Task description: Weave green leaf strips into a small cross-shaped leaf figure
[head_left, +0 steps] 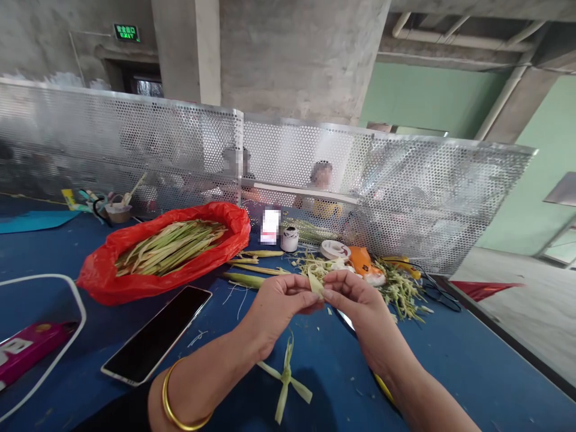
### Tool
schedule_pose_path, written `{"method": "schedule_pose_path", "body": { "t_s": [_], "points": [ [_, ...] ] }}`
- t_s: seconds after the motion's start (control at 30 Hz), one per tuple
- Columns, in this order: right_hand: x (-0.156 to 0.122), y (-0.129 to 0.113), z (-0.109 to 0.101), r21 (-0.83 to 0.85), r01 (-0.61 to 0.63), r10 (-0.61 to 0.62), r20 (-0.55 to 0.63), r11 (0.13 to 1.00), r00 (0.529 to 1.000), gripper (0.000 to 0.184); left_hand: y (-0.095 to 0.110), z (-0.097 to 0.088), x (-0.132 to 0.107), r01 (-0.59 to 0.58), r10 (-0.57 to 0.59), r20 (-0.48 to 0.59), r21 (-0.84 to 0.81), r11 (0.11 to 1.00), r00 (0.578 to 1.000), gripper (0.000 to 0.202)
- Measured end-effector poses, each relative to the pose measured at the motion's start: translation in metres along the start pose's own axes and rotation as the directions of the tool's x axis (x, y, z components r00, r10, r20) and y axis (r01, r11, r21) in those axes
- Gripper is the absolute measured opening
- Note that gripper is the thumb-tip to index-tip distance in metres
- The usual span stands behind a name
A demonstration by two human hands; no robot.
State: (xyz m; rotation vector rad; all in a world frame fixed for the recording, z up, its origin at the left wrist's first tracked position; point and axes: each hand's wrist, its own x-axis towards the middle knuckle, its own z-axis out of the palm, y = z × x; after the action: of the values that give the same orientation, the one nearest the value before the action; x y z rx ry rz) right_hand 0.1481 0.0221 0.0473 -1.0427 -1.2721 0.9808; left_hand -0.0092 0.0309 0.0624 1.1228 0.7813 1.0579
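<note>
My left hand (pixel 279 303) and my right hand (pixel 355 300) meet above the blue table (pixel 450 366), both pinching a short pale green leaf strip (pixel 315 285) between thumb and fingers. A gold bangle (pixel 173 402) circles my left wrist. Below my hands a small knotted cross of leaf strips (pixel 285 378) lies on the table. A red plastic bag (pixel 135 282) full of long green-yellow leaf strips (pixel 168 246) lies to the left.
A dark phone (pixel 155 335) lies left of my arm, a pink box (pixel 29 348) inside a white cable loop further left. Leaf scraps (pixel 398 291), tape rolls (pixel 333 249), an orange object (pixel 362 262) sit ahead. A perforated metal screen (pixel 315 162) has people behind it.
</note>
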Motion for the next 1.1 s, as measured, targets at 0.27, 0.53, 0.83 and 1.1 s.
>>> {"method": "schedule_pose_path", "body": {
  "t_s": [0.27,0.53,0.83,1.1],
  "points": [
    [-0.0035,-0.0001,0.0058,-0.078,0.024,-0.027,-0.044,0.997,0.999,0.027,0.0042,-0.0001,-0.0004,0.027,-0.026,-0.052,0.003,1.0,0.998,0.016],
    [-0.0051,-0.0032,0.0037,-0.429,0.601,-0.597,0.161,0.674,0.786,0.011,0.0052,-0.0033,-0.0011,0.111,-0.119,-0.096,-0.085,0.99,0.988,0.014],
    [-0.0057,-0.0065,0.0052,-0.476,0.586,-0.593,0.157,0.655,0.79,0.013,0.0073,-0.0031,-0.0016,0.113,-0.115,-0.064,-0.046,0.993,0.991,0.011],
    [-0.0037,-0.0078,0.0024,-0.542,0.532,-0.532,0.175,0.65,0.829,0.015,0.004,-0.0023,-0.002,0.069,-0.071,-0.055,-0.05,0.996,0.996,0.009]
  ]
}}
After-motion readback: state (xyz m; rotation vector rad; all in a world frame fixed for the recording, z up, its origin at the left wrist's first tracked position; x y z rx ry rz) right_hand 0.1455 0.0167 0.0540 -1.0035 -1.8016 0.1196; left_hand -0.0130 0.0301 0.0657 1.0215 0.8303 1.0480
